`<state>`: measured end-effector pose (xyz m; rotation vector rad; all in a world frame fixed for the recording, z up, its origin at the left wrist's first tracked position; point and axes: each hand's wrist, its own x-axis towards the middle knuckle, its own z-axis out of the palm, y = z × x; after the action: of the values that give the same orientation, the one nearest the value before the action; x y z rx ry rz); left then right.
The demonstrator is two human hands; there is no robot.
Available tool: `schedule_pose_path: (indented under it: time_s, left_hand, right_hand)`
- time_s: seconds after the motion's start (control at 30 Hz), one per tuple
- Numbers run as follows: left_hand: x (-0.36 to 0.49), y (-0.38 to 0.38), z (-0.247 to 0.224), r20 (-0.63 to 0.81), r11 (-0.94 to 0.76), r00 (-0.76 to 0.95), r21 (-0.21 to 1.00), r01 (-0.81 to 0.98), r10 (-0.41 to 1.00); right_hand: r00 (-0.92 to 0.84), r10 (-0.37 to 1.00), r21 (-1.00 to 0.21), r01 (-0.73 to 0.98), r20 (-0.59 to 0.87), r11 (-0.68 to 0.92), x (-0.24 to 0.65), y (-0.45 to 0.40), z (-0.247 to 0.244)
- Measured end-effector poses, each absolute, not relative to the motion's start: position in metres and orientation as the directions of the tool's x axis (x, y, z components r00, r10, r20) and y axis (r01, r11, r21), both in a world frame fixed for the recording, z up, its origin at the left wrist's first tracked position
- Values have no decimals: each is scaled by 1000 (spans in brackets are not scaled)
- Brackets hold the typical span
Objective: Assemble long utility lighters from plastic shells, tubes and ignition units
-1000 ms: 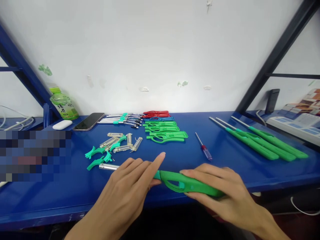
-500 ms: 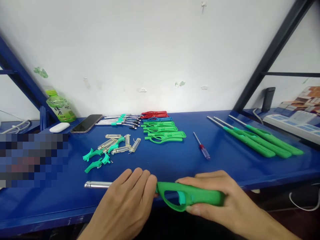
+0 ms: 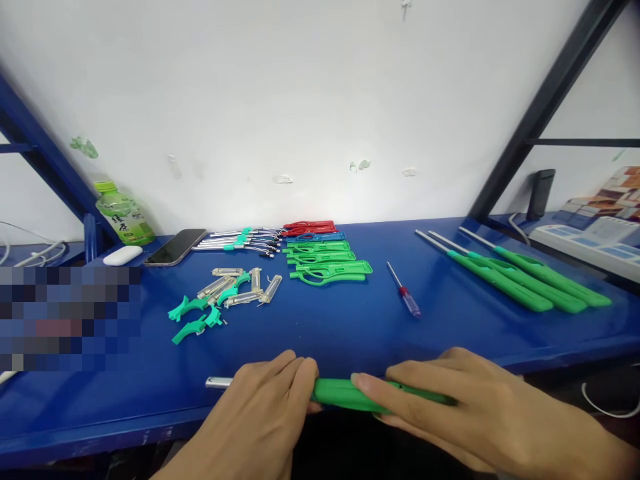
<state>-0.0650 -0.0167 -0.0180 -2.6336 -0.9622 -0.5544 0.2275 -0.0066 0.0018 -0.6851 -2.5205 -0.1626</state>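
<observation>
A green lighter (image 3: pixel 345 393) with a silver metal tube lies level between my two hands at the table's front edge, its narrow side facing up. My left hand (image 3: pixel 265 407) is wrapped round the tube near the green body, and the tube's tip sticks out to the left. My right hand (image 3: pixel 450 400) grips the rear of the green body between thumb and fingers. The trigger and the finger loop are hidden. Beyond the hands, on the blue table (image 3: pixel 320 327), lie green casing halves (image 3: pixel 330 272) and a screwdriver (image 3: pixel 410 301).
Clear tanks (image 3: pixel 244 298) and teal triggers (image 3: pixel 190 328) lie at left centre, with metal rods (image 3: pixel 220 245) behind. Red casings (image 3: pixel 309 228) sit near the wall. Several green lighters (image 3: pixel 520 287) are at right. A phone (image 3: pixel 176 247), white case (image 3: pixel 123 255) and bottle (image 3: pixel 125 217) stand or lie at left.
The lighter has turned about its length, so its open loop no longer shows. My left hand covers more of the tube, and my right hand has rolled over the top of the body.
</observation>
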Motion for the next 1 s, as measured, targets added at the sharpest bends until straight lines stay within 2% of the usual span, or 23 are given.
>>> schedule_pose_path:
  time_s: [0.07, 0.13, 0.23, 0.3, 0.4, 0.47, 0.5, 0.57, 0.6, 0.67, 0.73, 0.8, 0.9, 1.0]
  left_hand:
    - [-65, -16, -20, 447, -723, 700, -156, 673, 556]
    - [-64, -15, -21, 438, -705, 707, -204, 679, 555]
    - [-61, -13, -23, 430, -677, 724, -289, 677, 540]
    - [-59, -12, -24, 462, -664, 729, -332, 670, 504]
    - [-55, -12, -22, 484, -671, 723, -317, 670, 493]
    - [-54, -13, -19, 430, -690, 721, -260, 675, 543]
    - [-53, -14, -18, 395, -702, 726, -234, 672, 563]
    - [-53, -17, -15, 356, -722, 736, -203, 662, 575]
    - [-53, -19, -14, 355, -728, 739, -197, 657, 572]
    - [-53, -22, -12, 364, -743, 747, -185, 644, 557]
    - [-53, -25, -12, 378, -754, 750, -174, 633, 542]
    - [-52, -25, -12, 387, -758, 752, -173, 628, 534]
    - [-51, -23, -13, 398, -750, 743, -178, 637, 538]
    - [-51, -19, -11, 438, -746, 725, -163, 646, 532]
  right_hand:
    - [-769, 451, -96, 461, 453, 882, 225, -11, 2]
    - [-715, 554, -268, 485, 427, 832, 221, -14, -3]
    - [-583, 734, -522, 531, 347, 668, 217, -14, -13]
    - [-543, 811, -673, 519, 216, 527, 215, -11, -15]
    - [-595, 804, -841, 438, -8, 316, 213, -6, -7]
    - [-648, 758, -877, 405, -74, 260, 213, -5, 0]
    - [-670, 740, -867, 402, -59, 295, 214, -4, 2]
    - [-694, 715, -771, 413, 78, 485, 217, -4, 3]
    - [-707, 686, -675, 423, 172, 605, 219, -4, 2]
    - [-748, 562, -395, 425, 354, 815, 224, -4, -1]
    - [-794, 420, -121, 410, 439, 904, 228, -4, -3]
    - [-833, 337, 41, 393, 439, 918, 229, -2, -2]
    - [-850, 320, 87, 388, 419, 917, 228, -1, 3]
    - [-844, 339, 70, 401, 416, 913, 225, 0, 7]
